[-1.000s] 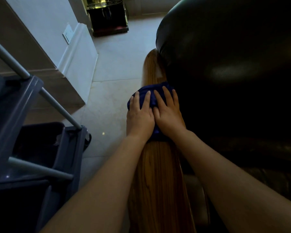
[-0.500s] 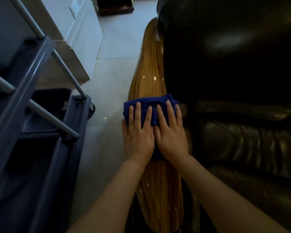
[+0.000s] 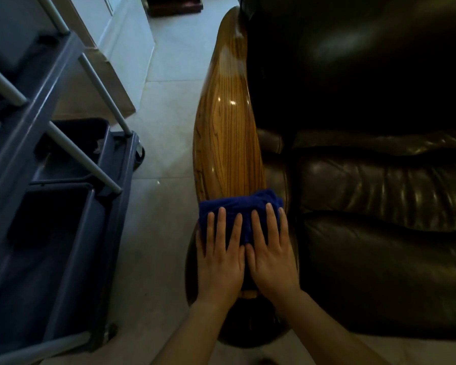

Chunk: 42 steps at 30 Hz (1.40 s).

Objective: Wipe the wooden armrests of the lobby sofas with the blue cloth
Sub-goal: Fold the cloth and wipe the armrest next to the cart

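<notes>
A glossy, striped wooden armrest [image 3: 228, 133] runs away from me along the left side of a dark leather sofa [image 3: 379, 180]. A folded blue cloth [image 3: 238, 206] lies across the armrest's near end. My left hand [image 3: 220, 262] and my right hand [image 3: 273, 256] rest side by side, flat on the cloth, fingers spread and pointing forward, pressing it onto the wood. Both palms hide the back part of the cloth.
A grey cleaning cart [image 3: 50, 196] with metal posts and dark bins stands on the left. Pale floor tiles [image 3: 163, 143] form a narrow aisle between cart and armrest. A white wall base [image 3: 127, 48] lies at the far left, dark furniture beyond.
Both hands have slid the cloth toward me along the armrest, from its far part to the near end. More bare wood shows beyond the cloth.
</notes>
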{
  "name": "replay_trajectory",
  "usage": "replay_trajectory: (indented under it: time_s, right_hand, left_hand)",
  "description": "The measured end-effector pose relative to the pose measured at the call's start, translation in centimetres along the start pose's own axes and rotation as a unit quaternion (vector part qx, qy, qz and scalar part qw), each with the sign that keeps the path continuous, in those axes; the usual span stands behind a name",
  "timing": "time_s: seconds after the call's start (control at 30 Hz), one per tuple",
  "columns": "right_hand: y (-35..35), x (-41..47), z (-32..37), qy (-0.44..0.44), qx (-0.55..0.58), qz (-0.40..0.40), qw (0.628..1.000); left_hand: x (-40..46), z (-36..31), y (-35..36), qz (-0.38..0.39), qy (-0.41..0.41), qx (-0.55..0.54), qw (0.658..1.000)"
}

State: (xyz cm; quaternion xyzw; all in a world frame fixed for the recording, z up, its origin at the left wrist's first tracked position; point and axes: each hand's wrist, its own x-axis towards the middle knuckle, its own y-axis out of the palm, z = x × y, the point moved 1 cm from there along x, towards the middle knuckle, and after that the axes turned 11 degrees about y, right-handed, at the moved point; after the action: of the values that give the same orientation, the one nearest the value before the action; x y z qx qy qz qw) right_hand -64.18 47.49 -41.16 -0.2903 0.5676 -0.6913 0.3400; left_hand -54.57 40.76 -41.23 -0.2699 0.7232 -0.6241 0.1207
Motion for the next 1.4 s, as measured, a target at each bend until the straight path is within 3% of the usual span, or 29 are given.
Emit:
replay_trajectory:
  time_s: [0.23, 0.47, 0.63, 0.77, 0.87, 1.0, 1.1, 1.4]
  right_hand:
    - [0.9, -4.2, -0.9, 0.029, 0.063, -0.009, 0.998]
    - [-1.7, -4.1, -2.4, -0.007, 0.069, -0.063, 0.996]
    - [-2.8, -3.7, -1.7, -0.008, 0.168, -0.098, 0.981]
    - [-4.3, -3.1, -1.9, 0.016, 0.233, -0.025, 0.972]
    - [-6.4, -2.2, -2.6, 0.061, 0.301, 0.074, 0.949]
    - [-11.8, -1.3, -3.1, 0.114, 0.373, 0.137, 0.911]
    - [-17.3, -1.0, -3.7, 0.111, 0.375, 0.160, 0.906]
    - [-35.7, -2.7, -6.6, 0.099, 0.320, 0.060, 0.940]
  left_hand:
    - [-3.6, -1.3, 0.0, 0.022, 0.012, -0.030, 0.999]
    - [-3.2, -1.1, -2.6, -0.047, 0.035, -0.058, 0.997]
    - [-2.3, -1.1, -3.5, -0.098, 0.023, -0.088, 0.991]
    - [-1.4, -1.4, -4.8, -0.059, -0.045, -0.159, 0.985]
    - [-0.3, -1.0, -6.8, -0.008, -0.101, -0.271, 0.957]
    - [1.7, -1.4, -11.7, 0.019, -0.126, -0.362, 0.924]
    - [3.1, -3.0, -16.1, 0.042, -0.124, -0.379, 0.916]
    - [7.6, -11.5, -31.5, 0.047, -0.008, -0.394, 0.918]
